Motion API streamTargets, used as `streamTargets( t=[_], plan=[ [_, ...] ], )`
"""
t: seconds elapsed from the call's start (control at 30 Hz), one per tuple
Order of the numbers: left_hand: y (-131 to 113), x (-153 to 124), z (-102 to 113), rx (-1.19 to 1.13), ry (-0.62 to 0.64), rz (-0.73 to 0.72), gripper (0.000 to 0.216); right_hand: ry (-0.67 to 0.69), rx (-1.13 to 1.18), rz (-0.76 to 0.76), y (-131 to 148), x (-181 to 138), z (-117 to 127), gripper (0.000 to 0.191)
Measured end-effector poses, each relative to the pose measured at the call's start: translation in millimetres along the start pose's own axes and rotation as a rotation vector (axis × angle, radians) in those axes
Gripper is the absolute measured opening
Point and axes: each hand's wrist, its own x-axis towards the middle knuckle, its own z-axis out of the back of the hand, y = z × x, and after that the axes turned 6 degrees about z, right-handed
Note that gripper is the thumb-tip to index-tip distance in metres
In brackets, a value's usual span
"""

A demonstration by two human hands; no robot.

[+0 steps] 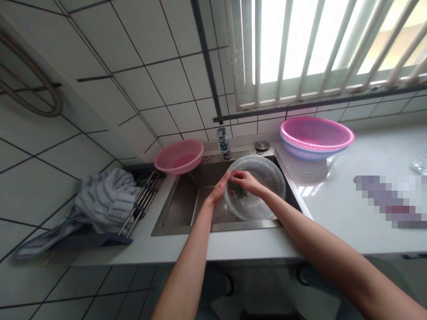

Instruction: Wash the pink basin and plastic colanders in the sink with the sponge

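Note:
A clear, ribbed plastic colander [263, 209] sits tilted in the right part of the steel sink [187, 229]. My left hand [218, 192] is at its left rim, fingers closed along the edge. Over the inside of the same rim, my right hand [247, 182] has its fingers bent together. Just under those fingers shows a small dark green thing [240, 192]; its kind is too blurred to tell. The fingertips of both hands come close together at the rim.
Behind the sink stands a chrome faucet [224, 144], with a drain plug [262, 146] beside it. A pink basin [180, 158] rests at the back left. Pink and blue baskets [316, 138] are stacked right. A striped cloth [105, 200] lies by a metal rack [143, 202].

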Motion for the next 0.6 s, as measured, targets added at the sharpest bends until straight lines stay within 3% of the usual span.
streamTargets(
  t=[0.1, 0.2, 0.3, 0.37, 0.47, 0.53, 0.6],
  plan=[
    [-1.0, -3.8, 2.9, 0.067, -0.044, -0.031, 0.058, 0.376, -0.253, -0.124, -3.9, -6.2, -9.6, 0.016],
    [-0.5, -2.7, 5.5, 0.061, -0.083, -0.02, 0.055, 0.507, -0.49, -0.321, -4.6, -9.7, -3.8, 0.015],
    [-2.5, 0.4, 9.5, 0.007, -0.157, 0.05, 0.056, 0.416, -0.627, -0.395, -0.2, -10.6, 12.0, 0.017],
    [-5.1, 0.4, 12.6, -0.031, -0.202, 0.075, 0.058, 0.239, -0.757, -0.364, 3.8, -10.8, 20.8, 0.018],
    [-6.9, -3.4, 13.4, -0.05, -0.144, 0.095, 0.059, -0.014, -0.877, -0.227, 8.5, -10.5, 23.7, 0.039],
    [-5.9, -5.7, 10.8, -0.032, -0.069, 0.089, 0.059, -0.025, -0.835, -0.088, 10.5, -10.0, 18.4, 0.045],
    [-4.4, -6.1, 7.6, -0.008, -0.024, 0.046, 0.056, 0.108, -0.744, 0.043, 11.9, -9.6, 9.8, 0.042]
  ],
)
